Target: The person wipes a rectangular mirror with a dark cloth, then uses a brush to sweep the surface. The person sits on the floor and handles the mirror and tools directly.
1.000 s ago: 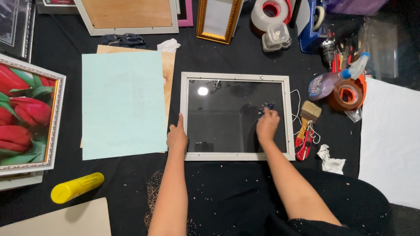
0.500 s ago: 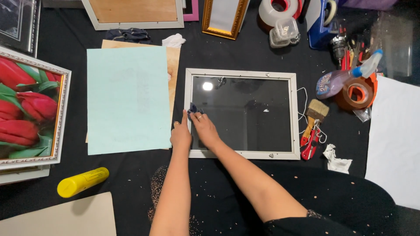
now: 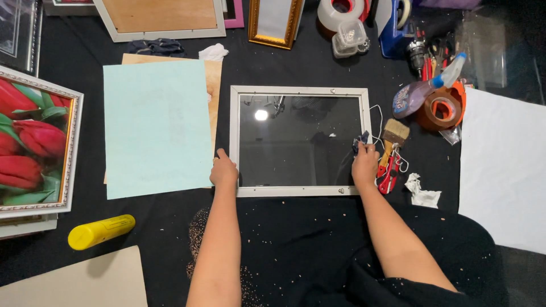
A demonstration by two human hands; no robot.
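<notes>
**Glass under the cloth, right edge of the frame**

Glass, dark and glossy, fills a white rectangular picture frame lying flat on the black cloth-covered table, straight in front of the person. The right hand sits on the frame's right rail with its fingers pinched around a small dark wad of cloth pressed at the edge of the pane. The left hand rests on the lower left corner, fingers curled down on the rail, holding nothing, apparently steadying the frame.

The step in hand looks like wiping the pane. A fair judgement is that the next stroke calls for light, even pressure while the left hand keeps the frame from sliding.

Just left of the frame lies a pale mint sheet of paper over a tan board. To the right are a wooden-handled flat brush, a purple spray bottle lying on its side against a roll of brown tape, and a crumpled white tissue. A yellow cylindrical tube lies at lower left, near a framed picture of red tulips.
</notes>
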